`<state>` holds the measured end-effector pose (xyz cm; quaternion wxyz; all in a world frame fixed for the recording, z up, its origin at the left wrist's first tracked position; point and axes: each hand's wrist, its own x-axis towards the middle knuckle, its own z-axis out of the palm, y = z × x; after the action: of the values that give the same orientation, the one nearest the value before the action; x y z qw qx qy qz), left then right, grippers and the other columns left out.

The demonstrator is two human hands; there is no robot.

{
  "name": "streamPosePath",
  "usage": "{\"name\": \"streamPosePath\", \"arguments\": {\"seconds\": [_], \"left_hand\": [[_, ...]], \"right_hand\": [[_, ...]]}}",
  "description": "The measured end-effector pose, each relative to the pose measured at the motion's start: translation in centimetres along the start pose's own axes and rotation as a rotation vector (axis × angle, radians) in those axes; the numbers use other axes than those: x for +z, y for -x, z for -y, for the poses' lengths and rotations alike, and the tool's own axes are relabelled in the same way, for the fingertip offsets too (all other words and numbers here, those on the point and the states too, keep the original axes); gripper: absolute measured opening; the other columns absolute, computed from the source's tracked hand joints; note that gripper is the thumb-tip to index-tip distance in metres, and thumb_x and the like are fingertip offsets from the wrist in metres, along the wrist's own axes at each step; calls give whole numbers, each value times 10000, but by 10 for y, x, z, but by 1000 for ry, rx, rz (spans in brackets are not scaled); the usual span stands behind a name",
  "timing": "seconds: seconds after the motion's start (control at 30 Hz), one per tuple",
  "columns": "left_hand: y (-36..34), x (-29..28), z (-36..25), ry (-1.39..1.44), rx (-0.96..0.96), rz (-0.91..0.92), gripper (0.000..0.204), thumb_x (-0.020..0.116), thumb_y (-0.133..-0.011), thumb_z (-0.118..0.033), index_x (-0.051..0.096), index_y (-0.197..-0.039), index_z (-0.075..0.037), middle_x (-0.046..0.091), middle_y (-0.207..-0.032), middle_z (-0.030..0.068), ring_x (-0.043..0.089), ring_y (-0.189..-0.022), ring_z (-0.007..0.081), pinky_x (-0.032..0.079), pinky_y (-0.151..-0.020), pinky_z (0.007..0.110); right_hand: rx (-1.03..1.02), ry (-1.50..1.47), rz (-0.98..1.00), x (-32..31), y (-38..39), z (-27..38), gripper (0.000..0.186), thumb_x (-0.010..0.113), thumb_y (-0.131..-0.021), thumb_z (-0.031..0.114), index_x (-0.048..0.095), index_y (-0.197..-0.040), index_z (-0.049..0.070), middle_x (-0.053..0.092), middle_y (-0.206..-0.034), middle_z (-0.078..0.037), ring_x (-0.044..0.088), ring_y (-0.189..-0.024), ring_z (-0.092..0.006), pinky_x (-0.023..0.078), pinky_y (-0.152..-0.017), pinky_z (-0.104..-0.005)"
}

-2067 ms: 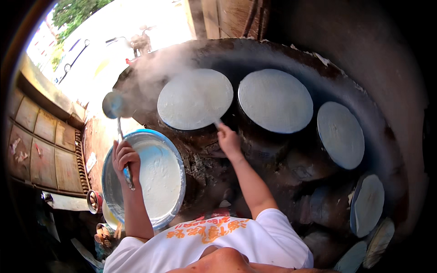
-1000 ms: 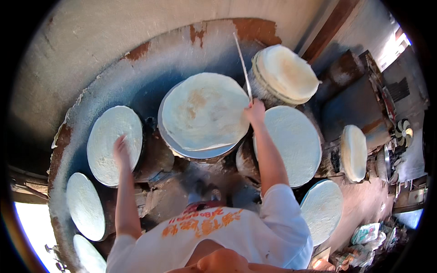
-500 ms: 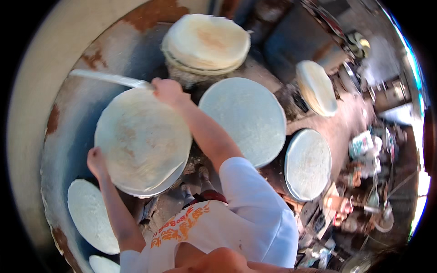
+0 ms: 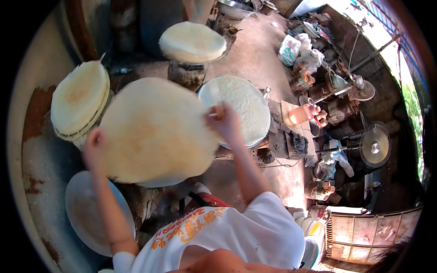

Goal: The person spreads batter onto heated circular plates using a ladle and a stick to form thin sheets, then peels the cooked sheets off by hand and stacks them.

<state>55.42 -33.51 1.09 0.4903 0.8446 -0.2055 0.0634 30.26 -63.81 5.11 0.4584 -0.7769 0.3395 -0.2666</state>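
Observation:
A large, round, pale-brown flatbread [image 4: 157, 132] is stretched out between my two hands, blurred by motion. My left hand [image 4: 93, 148] is closed at its left edge, with the fingertips partly smeared. On the opposite edge, my right hand [image 4: 224, 123] has its fingers curled round the rim. Under the near edge of the bread shows a strip of a pale round griddle [image 4: 164, 183]; the bread hides the rest. Just beyond my right hand lies another round griddle [image 4: 241, 111] covered with a whitish sheet of batter or dough.
Stacked flatbreads [image 4: 79, 98] stand at the left, with another stack [image 4: 192, 43] at the back. A grey round griddle [image 4: 98, 216] lies beneath my left forearm. Toward the right are a brown bottle [image 4: 300, 113], plastic bags [image 4: 291, 50] and a fan [image 4: 374, 143].
My view has swung right, shifting the stacks leftward. My right hand has moved from the far side, where it held a long pale flat stick, to the bread's right edge. The stick no longer shows.

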Motion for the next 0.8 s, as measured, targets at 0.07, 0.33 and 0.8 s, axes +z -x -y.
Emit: {"name": "streamPosePath", "arguments": {"seconds": [0.07,0.33,0.8], "left_hand": [[-6,109,-77,122,40,124,121,584,-867,-141,610,-868,-23,617,-748,75,588,-697,142,472,-668,279],[-4,391,-126,-142,-40,301,151,625,-801,-214,648,-792,-65,632,-818,159,612,-782,327,477,-665,411],[-24,432,-153,-359,-147,461,260,700,-759,-249,661,-957,-85,627,-940,113,617,-855,271,492,-751,375]], "right_hand": [[100,-36,-85,-93,-37,-37,176,696,-746,78,545,-830,50,607,-653,-66,619,-542,-146,496,-478,-286],[96,601,-67,-221,-196,-241,311,755,-652,222,538,-786,44,619,-705,-84,614,-702,-266,482,-643,-377],[-78,433,376,-213,-280,-268,288,702,-711,219,554,-853,17,590,-858,-212,565,-853,-391,451,-737,-448]]}}
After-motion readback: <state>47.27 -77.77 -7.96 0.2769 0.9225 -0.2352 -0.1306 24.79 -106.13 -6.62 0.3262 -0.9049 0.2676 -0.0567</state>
